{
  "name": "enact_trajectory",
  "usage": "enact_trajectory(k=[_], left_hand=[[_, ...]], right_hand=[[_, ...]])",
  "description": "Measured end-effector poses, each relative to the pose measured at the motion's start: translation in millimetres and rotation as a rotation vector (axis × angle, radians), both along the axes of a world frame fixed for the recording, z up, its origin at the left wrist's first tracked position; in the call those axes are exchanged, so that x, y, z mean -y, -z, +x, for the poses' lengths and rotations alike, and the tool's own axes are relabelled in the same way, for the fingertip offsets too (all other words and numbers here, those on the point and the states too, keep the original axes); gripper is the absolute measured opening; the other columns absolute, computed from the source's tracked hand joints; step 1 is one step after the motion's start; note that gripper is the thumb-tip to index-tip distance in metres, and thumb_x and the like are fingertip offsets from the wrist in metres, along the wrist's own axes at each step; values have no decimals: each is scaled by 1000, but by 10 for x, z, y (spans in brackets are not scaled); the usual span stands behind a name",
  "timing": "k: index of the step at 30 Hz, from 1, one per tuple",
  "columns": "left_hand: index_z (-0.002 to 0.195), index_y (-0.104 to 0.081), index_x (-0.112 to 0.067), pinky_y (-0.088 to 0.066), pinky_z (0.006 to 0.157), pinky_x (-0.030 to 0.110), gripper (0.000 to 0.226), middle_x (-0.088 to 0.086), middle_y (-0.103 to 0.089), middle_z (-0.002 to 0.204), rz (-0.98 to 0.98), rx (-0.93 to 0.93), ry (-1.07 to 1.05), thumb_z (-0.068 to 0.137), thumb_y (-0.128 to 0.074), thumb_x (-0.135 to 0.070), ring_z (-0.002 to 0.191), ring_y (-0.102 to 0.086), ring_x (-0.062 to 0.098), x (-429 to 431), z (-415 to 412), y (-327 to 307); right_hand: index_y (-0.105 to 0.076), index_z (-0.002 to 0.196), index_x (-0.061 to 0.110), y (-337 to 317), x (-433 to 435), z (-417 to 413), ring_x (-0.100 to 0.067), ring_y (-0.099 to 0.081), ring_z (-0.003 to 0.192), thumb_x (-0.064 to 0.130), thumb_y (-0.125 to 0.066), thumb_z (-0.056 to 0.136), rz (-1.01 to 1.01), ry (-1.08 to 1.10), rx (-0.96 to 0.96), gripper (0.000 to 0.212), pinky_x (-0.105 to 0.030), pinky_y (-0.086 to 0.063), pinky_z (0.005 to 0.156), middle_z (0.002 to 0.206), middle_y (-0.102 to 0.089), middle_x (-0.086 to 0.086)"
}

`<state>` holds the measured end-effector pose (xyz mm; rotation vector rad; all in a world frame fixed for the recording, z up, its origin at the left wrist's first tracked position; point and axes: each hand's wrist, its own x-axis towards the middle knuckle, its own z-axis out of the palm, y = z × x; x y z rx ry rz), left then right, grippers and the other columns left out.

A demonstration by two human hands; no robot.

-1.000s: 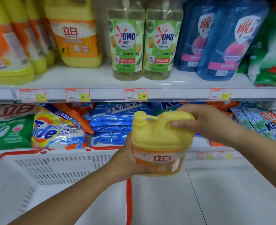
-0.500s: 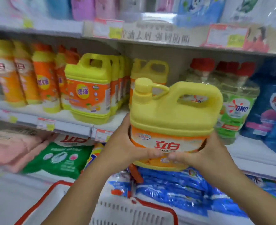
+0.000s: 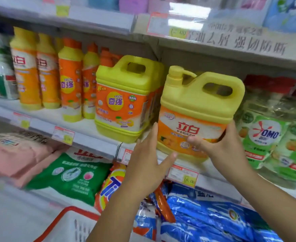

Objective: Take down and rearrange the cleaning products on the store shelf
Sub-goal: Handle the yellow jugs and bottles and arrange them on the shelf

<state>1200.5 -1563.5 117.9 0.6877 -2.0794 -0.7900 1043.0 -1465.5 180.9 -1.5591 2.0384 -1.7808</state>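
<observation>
Yellow detergent jug [image 3: 199,109] with an orange label and a pump top stands upright at the front of the middle shelf [image 3: 95,142], in the gap between another yellow jug [image 3: 124,100] on its left and the green-labelled OMO bottles [image 3: 265,137] on its right. A second ago we held it low, over the white basket [image 3: 70,222] with the red rim; since then we have raised it to shelf height and brought it into this gap. Our right grip [image 3: 227,151] holds the jug's lower right side, thumb across the label. Our left grip [image 3: 147,165] has loosened: its fingers now lie straight against the jug's left side, thumb reaching under the base. We cannot tell whether the base already rests on the shelf or hangs just above its edge. We judge this jug is nearly placed, needing only a push back in line with its neighbour.
</observation>
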Motion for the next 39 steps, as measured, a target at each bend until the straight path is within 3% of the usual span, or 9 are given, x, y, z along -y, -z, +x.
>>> enact_trajectory(k=[5,9,18,21,25,27,32,35,39], left_hand=[[154,8,-37,5,116,22,89,-19,-11,161,-252,39,-190,90,-45,-68,139,-7,-7,121,-154,199],[155,-3,-32,-3,114,29,92,-11,-25,160,-263,71,-244,83,-37,-78,140,-26,4,255,-279,306],[141,34,-45,6,106,21,104,-29,4,155,-133,295,-169,65,-23,-88,134,6,-15,293,-249,40],[137,36,-46,3,107,23,102,-24,0,158,-130,358,-174,65,-21,-90,138,0,-6,305,-245,57],[149,20,-42,-2,111,26,108,-18,-5,161,-67,405,-130,72,-44,-84,143,-8,3,268,-219,-51],[150,5,-44,-11,109,21,99,-13,-14,161,20,365,-42,83,-66,-59,143,-15,7,171,-110,-220],[151,-29,-32,-21,110,16,75,-12,-31,155,119,398,-160,88,-68,-44,143,-26,7,11,631,-419],[153,-25,-30,-28,113,27,83,-8,-30,157,159,401,-302,86,-70,-47,142,-30,10,212,1038,-456],[156,-14,-27,-31,116,41,102,-3,-23,160,198,289,-337,79,-78,-45,145,-27,14,753,1257,-451]], right_hand=[[-37,137,30,68,213,-179,25,-57,87,43,-77,66,22,27,51,83,-3,-48,64,109,-58,29],[-30,141,35,200,369,-203,23,-58,89,46,-72,67,-4,60,116,85,-1,-46,66,104,-59,35],[-33,126,53,215,523,-177,5,-65,104,37,-74,74,-22,11,308,68,-11,-52,79,122,-63,18],[-30,137,46,251,518,-199,11,-62,102,48,-71,75,-39,6,247,75,-3,-48,75,124,-60,21],[-29,144,41,314,508,-226,-7,-58,119,59,-70,78,-19,59,205,80,-39,-54,96,134,-56,12],[-26,149,36,251,439,-173,-16,-50,129,62,-66,80,16,137,148,84,-47,-47,104,144,-47,5],[-29,151,12,282,16,304,-21,-22,148,43,-55,96,-124,137,-40,69,-26,-23,119,158,-24,-11],[-37,148,21,231,48,674,-8,-26,145,42,-55,95,-14,-114,-83,60,-41,-39,113,156,-29,4],[-27,153,31,-129,524,855,-5,-23,146,42,-57,95,77,-183,-105,67,-33,-28,119,159,-25,8]])
